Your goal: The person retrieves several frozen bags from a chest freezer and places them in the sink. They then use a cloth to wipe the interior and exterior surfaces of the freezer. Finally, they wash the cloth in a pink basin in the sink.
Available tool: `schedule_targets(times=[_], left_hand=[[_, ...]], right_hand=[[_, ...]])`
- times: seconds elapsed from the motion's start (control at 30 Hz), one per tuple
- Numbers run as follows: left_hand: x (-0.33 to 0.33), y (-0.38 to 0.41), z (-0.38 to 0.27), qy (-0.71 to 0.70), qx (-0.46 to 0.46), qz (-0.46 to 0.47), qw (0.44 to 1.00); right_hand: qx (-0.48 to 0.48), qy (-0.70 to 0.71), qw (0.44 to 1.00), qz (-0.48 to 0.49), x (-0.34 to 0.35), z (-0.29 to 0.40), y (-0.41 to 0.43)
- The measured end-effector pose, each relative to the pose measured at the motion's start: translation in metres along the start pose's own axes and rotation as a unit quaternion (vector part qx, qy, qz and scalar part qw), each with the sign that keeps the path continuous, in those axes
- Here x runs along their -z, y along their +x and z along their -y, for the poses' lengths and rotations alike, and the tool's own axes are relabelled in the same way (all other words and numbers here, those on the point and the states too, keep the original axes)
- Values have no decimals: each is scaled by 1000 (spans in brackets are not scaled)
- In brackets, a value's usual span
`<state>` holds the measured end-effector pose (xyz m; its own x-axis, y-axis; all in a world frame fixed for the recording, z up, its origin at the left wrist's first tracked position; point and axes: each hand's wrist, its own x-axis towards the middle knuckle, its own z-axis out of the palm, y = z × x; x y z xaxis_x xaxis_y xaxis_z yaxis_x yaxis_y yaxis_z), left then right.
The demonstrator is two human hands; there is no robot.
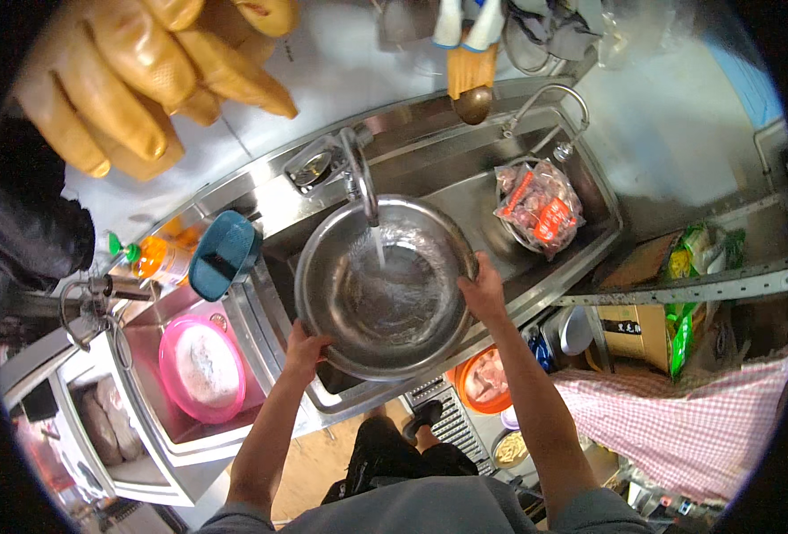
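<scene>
A large stainless steel basin (320, 220) is held over the left part of a steel sink (434, 187) by both my hands. My left hand (306, 350) grips its lower left rim, and my right hand (485, 294) has hold of the rim on the right. Above the basin's back edge stands a curved faucet (366, 180). Its stream of water (379, 250) falls into the basin, where the water (400, 300) swirls over the bottom. To the right, a clear plastic bag of frozen-looking meat (542, 207) rests in a round metal bowl (508, 233) in the sink.
Yellow rubber gloves (140, 73) hang at the upper left. Left of the sink are a blue plastic strainer basket (223, 257), an orange bottle (153, 258) and a pink basin (239, 394) of suds. An orange tub (464, 390) of meat stands below, near a checked cloth (674, 417).
</scene>
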<state>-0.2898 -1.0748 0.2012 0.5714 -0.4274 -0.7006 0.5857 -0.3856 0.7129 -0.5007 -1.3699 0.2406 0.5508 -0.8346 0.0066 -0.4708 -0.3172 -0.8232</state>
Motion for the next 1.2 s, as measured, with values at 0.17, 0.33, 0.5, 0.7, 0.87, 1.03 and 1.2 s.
schedule_targets(times=[0.17, 0.33, 0.5, 0.7, 0.87, 1.03, 1.2], left_hand=[[-31, 50, 53, -128, 36, 15, 991], [-36, 1, 29, 9, -236, -116, 965], [-17, -40, -14, -55, -281, -120, 951], [-12, -62, -44, 120, -358, -183, 908], [-43, -78, -67, 270, -392, -244, 845], [-29, -68, -61, 363, -420, -295, 778], [-51, -82, -52, 453, -494, -207, 713]], right_hand=[[47, -13, 999, 13, 7, 55, 15], [-74, -104, 990, 56, 1, -18, 15], [-135, -128, 959, 215, -66, -89, -13], [101, -201, 974, 29, -147, -82, 46], [42, 51, 968, 240, -201, -22, 164], [-133, 316, 856, 387, -224, 48, 171], [97, -206, 973, 38, -147, -32, 132]])
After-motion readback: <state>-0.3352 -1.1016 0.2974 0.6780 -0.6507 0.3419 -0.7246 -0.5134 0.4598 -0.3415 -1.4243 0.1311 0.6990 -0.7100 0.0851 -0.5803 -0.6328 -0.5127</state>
